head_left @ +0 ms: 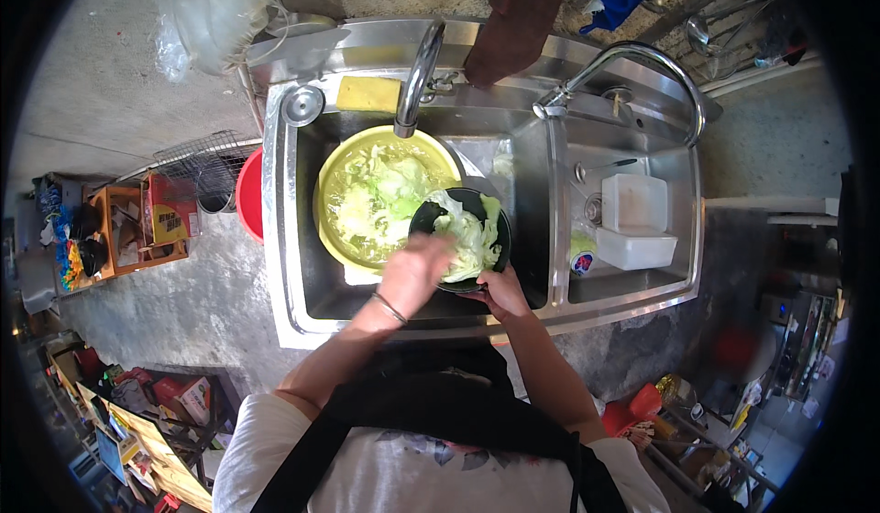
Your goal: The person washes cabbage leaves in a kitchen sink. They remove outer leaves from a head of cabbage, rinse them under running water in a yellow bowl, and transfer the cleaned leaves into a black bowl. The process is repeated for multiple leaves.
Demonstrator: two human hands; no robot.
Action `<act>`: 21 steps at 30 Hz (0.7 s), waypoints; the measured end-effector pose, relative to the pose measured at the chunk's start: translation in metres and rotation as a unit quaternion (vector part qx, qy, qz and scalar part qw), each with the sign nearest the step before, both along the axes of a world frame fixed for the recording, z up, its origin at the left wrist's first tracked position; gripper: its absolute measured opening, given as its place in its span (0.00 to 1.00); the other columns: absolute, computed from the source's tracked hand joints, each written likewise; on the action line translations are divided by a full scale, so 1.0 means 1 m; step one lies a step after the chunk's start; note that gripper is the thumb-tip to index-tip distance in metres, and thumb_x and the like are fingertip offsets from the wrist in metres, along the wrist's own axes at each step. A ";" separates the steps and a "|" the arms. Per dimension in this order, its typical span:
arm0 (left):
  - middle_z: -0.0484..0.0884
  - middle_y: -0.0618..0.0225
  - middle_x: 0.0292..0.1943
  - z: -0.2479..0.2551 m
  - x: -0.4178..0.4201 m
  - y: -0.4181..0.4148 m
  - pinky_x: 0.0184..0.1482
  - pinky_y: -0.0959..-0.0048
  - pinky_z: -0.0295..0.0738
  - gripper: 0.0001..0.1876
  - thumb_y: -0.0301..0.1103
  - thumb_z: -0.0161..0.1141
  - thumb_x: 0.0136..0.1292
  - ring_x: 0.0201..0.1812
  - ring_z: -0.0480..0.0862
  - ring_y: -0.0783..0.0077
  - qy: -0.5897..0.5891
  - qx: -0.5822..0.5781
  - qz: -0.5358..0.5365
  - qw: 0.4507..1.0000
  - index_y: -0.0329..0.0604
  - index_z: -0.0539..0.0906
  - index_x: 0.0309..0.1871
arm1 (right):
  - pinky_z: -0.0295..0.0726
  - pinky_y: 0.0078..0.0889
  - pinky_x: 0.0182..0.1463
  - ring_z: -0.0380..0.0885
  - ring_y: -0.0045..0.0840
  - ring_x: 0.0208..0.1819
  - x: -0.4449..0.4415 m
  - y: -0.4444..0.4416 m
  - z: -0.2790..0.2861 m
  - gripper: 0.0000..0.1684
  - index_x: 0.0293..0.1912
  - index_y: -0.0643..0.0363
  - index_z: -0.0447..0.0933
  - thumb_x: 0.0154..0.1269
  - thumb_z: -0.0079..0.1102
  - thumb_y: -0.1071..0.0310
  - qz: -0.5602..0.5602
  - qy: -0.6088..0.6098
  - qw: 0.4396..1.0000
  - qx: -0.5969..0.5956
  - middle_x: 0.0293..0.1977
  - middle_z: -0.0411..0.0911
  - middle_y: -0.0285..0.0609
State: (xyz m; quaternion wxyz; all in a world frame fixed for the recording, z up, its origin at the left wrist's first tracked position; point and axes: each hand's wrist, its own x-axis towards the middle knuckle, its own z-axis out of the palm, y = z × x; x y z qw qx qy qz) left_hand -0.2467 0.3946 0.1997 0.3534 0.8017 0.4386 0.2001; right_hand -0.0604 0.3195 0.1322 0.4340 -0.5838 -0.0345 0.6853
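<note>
My right hand [507, 293] grips the near right rim of a dark bowl [505, 221], thumb on the edge. Torn pale green lettuce leaves [467, 238] lie in the bowl. Blurred by motion, my left hand [416, 269] is over the bowl's left rim, beside the leaves; whether its fingers hold anything cannot be made out. A bracelet [390, 309] circles that wrist. Left of the bowl and partly under it stands a yellow plastic basin [328, 238] in the left sink compartment [522, 238]. More lettuce [385, 190] floats in water inside the basin.
A chrome faucet [416, 80] arches over the basin, and a second faucet [660, 56] stands further right. A yellow sponge [369, 93] and a drain strainer [302, 105] rest on the back ledge. White plastic containers [636, 248] and a ladle [581, 171] lie in the right compartment.
</note>
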 end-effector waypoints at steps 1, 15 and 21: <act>0.81 0.53 0.44 -0.001 -0.005 0.010 0.46 0.62 0.78 0.20 0.31 0.61 0.60 0.44 0.82 0.51 -0.023 0.018 0.073 0.997 0.43 0.77 0.57 | 0.88 0.47 0.40 0.76 0.43 0.51 -0.003 0.001 0.006 0.43 0.66 0.54 0.54 0.48 0.42 0.86 -0.017 0.006 1.000 0.014 0.56 0.67 0.49; 0.83 0.52 0.40 -0.079 0.035 -0.021 0.47 0.65 0.78 0.14 0.24 0.52 0.62 0.43 0.82 0.55 -0.126 0.069 0.007 0.990 0.34 0.80 0.50 | 0.85 0.61 0.41 0.76 0.50 0.47 0.015 -0.033 -0.003 0.36 0.61 0.62 0.61 0.47 0.40 0.84 -0.066 -0.045 0.997 -0.018 0.51 0.70 0.54; 0.77 0.38 0.48 -0.223 -0.101 0.074 0.55 0.59 0.73 0.22 0.31 0.62 0.59 0.52 0.77 0.43 0.142 0.038 0.500 0.853 0.33 0.72 0.56 | 0.86 0.60 0.42 0.75 0.55 0.48 0.038 -0.037 0.001 0.37 0.61 0.65 0.60 0.47 0.40 0.85 -0.053 -0.058 0.996 -0.029 0.53 0.68 0.58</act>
